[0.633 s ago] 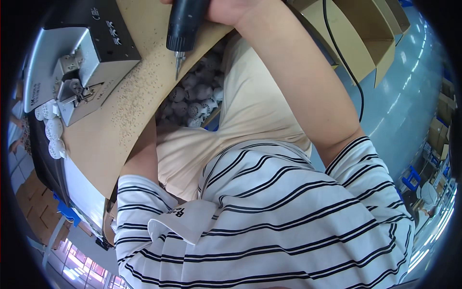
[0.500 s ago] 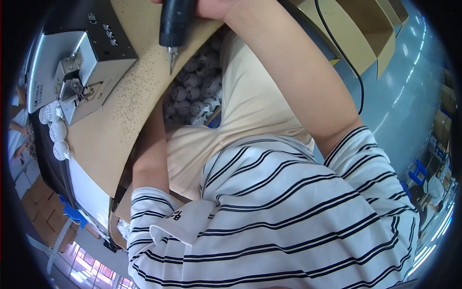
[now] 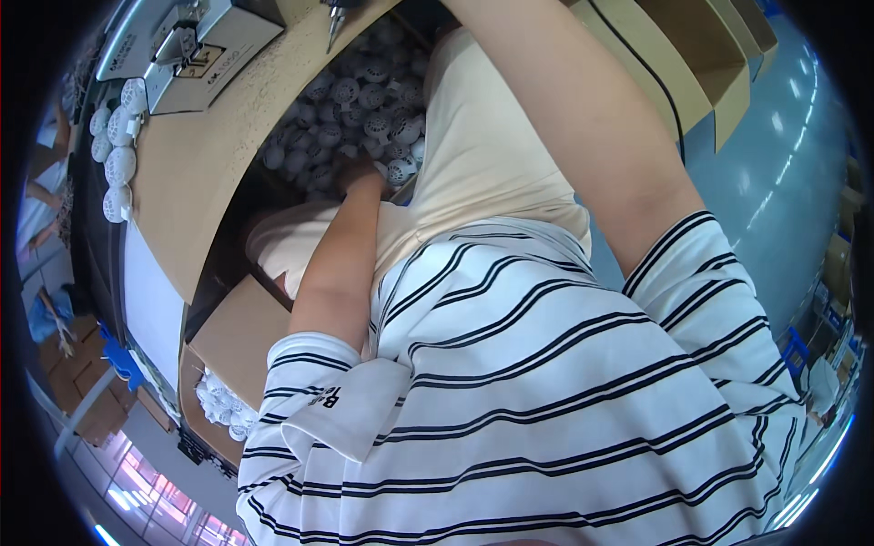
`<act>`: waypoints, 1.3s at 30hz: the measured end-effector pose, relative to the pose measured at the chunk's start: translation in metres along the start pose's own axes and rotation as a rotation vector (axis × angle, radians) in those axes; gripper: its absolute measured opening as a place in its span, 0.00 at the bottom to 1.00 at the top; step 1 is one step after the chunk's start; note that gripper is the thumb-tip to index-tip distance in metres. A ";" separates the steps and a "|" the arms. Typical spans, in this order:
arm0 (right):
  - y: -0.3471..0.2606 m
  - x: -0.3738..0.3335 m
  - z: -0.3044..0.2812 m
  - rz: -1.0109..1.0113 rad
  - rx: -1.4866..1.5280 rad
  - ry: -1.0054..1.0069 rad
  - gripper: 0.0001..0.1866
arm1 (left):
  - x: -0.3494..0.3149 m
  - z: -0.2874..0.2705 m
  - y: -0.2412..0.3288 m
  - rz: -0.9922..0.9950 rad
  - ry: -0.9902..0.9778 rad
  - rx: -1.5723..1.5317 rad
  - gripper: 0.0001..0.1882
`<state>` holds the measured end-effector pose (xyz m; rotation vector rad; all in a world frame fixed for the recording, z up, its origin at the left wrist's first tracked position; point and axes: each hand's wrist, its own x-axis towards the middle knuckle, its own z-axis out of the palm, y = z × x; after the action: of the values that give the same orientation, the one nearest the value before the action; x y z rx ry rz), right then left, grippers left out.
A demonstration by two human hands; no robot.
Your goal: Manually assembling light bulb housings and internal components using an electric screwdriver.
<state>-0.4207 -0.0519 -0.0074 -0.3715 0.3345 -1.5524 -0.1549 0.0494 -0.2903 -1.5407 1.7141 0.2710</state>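
Observation:
My left hand [image 3: 362,173] reaches down among a pile of white perforated balls [image 3: 346,91] in a box under the bench edge. Its fingers are in shadow against the balls, so what they hold, if anything, cannot be made out. My right forearm [image 3: 564,100] runs up past the top edge of the picture, and the hand itself is out of sight. Only the tip of a black electric screwdriver [image 3: 336,20] shows at the top, above the bench edge.
A screw feeder [image 3: 218,64] stands on the brown bench [image 3: 182,182], with tiny screws scattered near it. White balls [image 3: 119,166] are lined up at the bench's left side. More fill a carton [image 3: 238,318] at lower left. Open cartons [image 3: 674,55] and a black cable lie right.
My left hand has come out from under the bench edge into view over the balls. The screwdriver and right hand have moved up, mostly out of view. The view has shifted.

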 end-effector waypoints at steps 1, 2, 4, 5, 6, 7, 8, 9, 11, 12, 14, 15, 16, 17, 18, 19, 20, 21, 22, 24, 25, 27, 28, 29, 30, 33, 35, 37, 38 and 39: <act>0.006 0.001 -0.002 -0.009 -0.002 -0.009 0.09 | 0.008 0.011 -0.005 -0.001 0.013 0.000 0.60; 0.012 0.006 0.000 0.032 0.007 0.000 0.09 | 0.016 0.024 -0.010 0.013 0.041 0.017 0.60; 0.012 0.009 -0.003 0.073 0.006 0.011 0.09 | 0.033 0.026 -0.018 0.101 0.048 -0.116 0.60; 0.015 0.010 -0.007 0.084 0.008 0.005 0.10 | 0.041 0.026 -0.031 0.159 0.018 -0.264 0.61; 0.029 0.030 -0.019 0.063 0.001 0.005 0.10 | 0.054 0.030 -0.047 0.176 0.033 -0.256 0.61; 0.038 0.065 -0.035 0.089 0.072 -0.029 0.10 | 0.068 0.032 -0.068 0.152 0.065 -0.450 0.62; 0.040 0.087 -0.038 0.140 0.141 -0.072 0.10 | 0.075 0.038 -0.082 0.116 0.090 -0.662 0.63; 0.045 0.087 -0.030 0.157 0.138 -0.092 0.10 | 0.076 0.055 -0.089 0.144 0.207 -0.606 0.62; 0.042 0.059 -0.029 0.184 0.114 0.011 0.11 | 0.069 0.065 -0.082 0.194 0.321 -0.557 0.62; 0.034 0.042 -0.033 0.186 0.098 0.072 0.11 | 0.062 0.063 -0.066 0.173 0.349 -0.467 0.61; 0.015 0.021 -0.027 0.174 0.086 0.115 0.11 | 0.061 0.043 -0.058 0.149 0.397 -0.368 0.61; 0.012 0.018 -0.022 0.152 0.074 0.094 0.11 | 0.069 0.037 -0.065 0.150 0.367 -0.538 0.59; 0.009 0.015 -0.016 0.133 0.066 0.077 0.11 | 0.079 0.037 -0.073 0.149 0.331 -0.706 0.57; 0.010 0.013 -0.013 0.125 0.064 0.070 0.11 | 0.085 0.049 -0.083 0.138 0.279 -0.873 0.55; 0.008 0.012 -0.010 0.116 0.062 0.066 0.11 | 0.090 0.064 -0.088 0.126 0.225 -1.039 0.54; 0.008 0.010 -0.009 0.106 0.055 0.059 0.10 | 0.094 0.077 -0.085 0.111 0.214 -1.044 0.54; 0.006 0.010 -0.007 0.088 0.045 0.040 0.10 | 0.100 0.079 -0.078 0.088 0.237 -1.081 0.55; 0.007 0.008 -0.005 0.070 0.036 0.019 0.10 | 0.105 0.083 -0.068 0.064 0.262 -1.117 0.56; 0.009 0.005 -0.002 0.055 0.024 0.000 0.10 | 0.110 0.088 -0.055 0.039 0.284 -1.156 0.57; 0.019 -0.005 0.021 -0.050 -0.124 0.174 0.09 | 0.112 0.101 -0.035 -0.022 0.327 -1.234 0.60; 0.025 -0.012 0.037 -0.151 -0.273 0.363 0.08 | 0.112 0.104 -0.023 -0.045 0.351 -1.277 0.61; 0.019 0.016 -0.020 -0.029 -0.060 0.214 0.08 | 0.098 0.076 0.015 -0.086 0.422 -1.094 0.63; 0.016 0.030 -0.040 0.127 0.170 0.042 0.08 | 0.094 0.064 0.021 -0.172 0.499 -0.909 0.64; 0.017 0.035 -0.036 0.130 0.169 0.036 0.08 | 0.097 0.063 0.015 -0.177 0.504 -0.912 0.64; 0.019 0.041 -0.033 0.130 0.177 -0.001 0.08 | 0.102 0.061 0.007 -0.143 0.532 -0.939 0.64; 0.027 0.041 -0.034 0.132 0.206 -0.082 0.08 | 0.117 0.074 -0.015 -0.039 0.585 -1.010 0.61; 0.022 0.025 -0.029 0.121 0.160 -0.062 0.08 | 0.127 0.071 -0.024 0.044 0.600 -0.986 0.53; 0.010 0.009 -0.004 0.103 0.077 -0.079 0.08 | 0.134 0.079 -0.034 0.081 0.648 -1.104 0.48; 0.006 0.004 -0.001 0.085 0.030 -0.093 0.08 | 0.137 0.080 -0.035 0.137 0.723 -1.233 0.44; 0.005 0.003 -0.003 0.084 0.033 -0.089 0.08 | 0.137 0.081 -0.033 0.137 0.718 -1.230 0.44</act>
<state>-0.4176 -0.0548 -0.0120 -0.3949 0.2521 -1.4526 -0.0833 -0.0091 -0.4243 -2.5978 2.3809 1.1022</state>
